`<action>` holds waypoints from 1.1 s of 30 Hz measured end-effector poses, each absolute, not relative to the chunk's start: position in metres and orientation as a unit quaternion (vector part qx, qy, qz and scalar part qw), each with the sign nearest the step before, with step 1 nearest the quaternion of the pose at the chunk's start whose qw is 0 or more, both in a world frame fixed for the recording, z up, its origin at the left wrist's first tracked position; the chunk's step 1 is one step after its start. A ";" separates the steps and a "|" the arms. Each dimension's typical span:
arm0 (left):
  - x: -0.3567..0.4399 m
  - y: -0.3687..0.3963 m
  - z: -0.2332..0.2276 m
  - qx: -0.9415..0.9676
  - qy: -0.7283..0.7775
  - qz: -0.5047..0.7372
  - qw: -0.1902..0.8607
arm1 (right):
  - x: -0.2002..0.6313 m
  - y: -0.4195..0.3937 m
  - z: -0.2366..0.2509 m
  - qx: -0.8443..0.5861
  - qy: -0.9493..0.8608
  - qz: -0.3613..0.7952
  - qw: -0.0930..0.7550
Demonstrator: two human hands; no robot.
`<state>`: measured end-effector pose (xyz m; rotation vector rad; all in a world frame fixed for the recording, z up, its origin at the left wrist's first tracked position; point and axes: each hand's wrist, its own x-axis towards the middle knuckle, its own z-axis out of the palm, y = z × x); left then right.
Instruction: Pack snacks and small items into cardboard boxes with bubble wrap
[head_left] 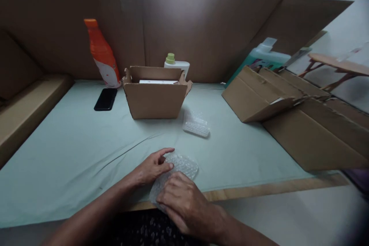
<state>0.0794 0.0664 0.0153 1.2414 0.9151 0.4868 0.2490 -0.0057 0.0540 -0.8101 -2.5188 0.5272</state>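
We are pressing both hands onto a bubble-wrap bundle (175,173) at the near edge of the table (72,150); the left hand (152,169) is resting on its upper left side, fingers laid flat over it, forefinger stretched out; the right hand (184,200) is covering its near end, fingers curled down on the wrap; both are grasping the bundle, neither is clenched into a fist; the bundle's long axis is running from near left to far right, its far end showing beyond the fingers; the right hand is lying nearer to us. We are noting an open cardboard box (155,94) straight ahead, well apart from the bundle; a second piece of bubble wrap (196,125) is lying just right of the box.
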 end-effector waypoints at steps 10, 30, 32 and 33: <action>0.036 0.063 0.045 0.545 0.527 0.262 0.597 | 0.258 -0.006 0.070 -0.285 -0.822 0.333 0.363; 0.009 0.053 0.030 0.380 0.433 0.145 0.805 | 0.233 0.180 0.087 -0.348 -0.917 -0.004 0.194; 0.002 0.051 0.025 0.340 0.437 0.151 0.819 | 0.233 0.184 0.073 -0.351 -0.906 0.004 0.238; -0.002 0.048 0.025 0.332 0.441 0.155 0.819 | 0.236 0.183 0.067 -0.359 -0.894 0.008 0.268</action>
